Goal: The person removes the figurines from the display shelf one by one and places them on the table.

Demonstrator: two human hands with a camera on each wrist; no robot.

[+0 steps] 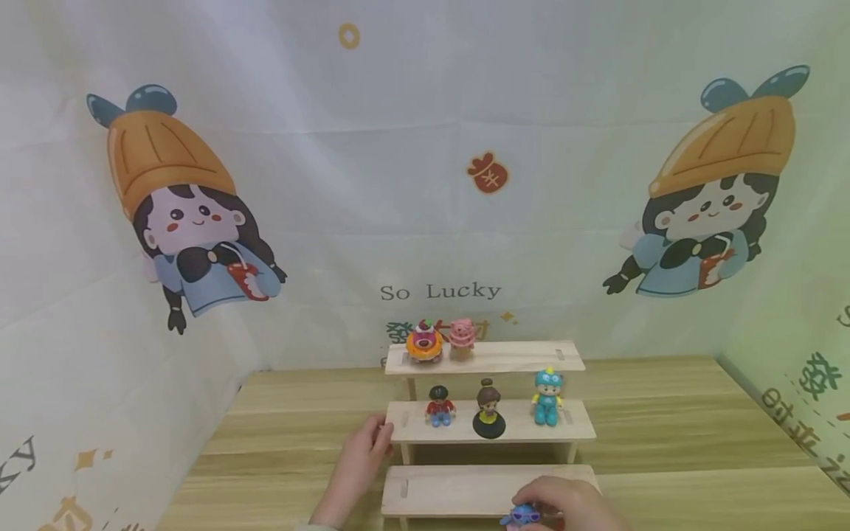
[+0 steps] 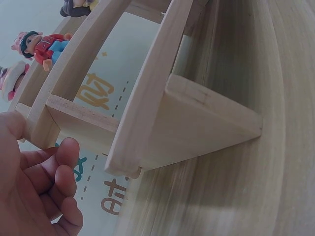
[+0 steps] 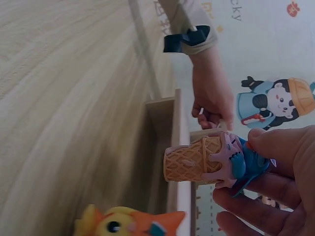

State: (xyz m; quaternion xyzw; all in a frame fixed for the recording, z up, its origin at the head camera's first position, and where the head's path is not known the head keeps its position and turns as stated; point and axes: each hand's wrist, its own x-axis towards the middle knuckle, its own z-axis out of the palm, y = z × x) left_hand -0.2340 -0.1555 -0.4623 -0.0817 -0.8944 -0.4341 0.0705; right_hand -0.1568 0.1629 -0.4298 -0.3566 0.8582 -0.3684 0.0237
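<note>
My right hand (image 1: 564, 501) pinches a blue ice-cream-cone figurine (image 3: 229, 160) with purple sunglasses, over the lowest step of a three-step wooden display shelf (image 1: 458, 490). Its waffle cone points away from the palm in the right wrist view. My left hand (image 1: 361, 451) grips the left end of the middle step, thumb at the board and fingers curled below. On that step stand a red-jacketed figurine (image 1: 440, 407), a bun-haired figurine (image 1: 488, 405) on a black base and a teal figurine (image 1: 547, 398).
The top step bears an orange-ringed figurine (image 1: 424, 343) and a pink ice-cream figurine (image 1: 462, 337). An orange and yellow toy (image 3: 128, 222) is close to the lowest step in the right wrist view. A printed cloth (image 1: 425, 184) hangs behind the wooden table (image 1: 265, 428).
</note>
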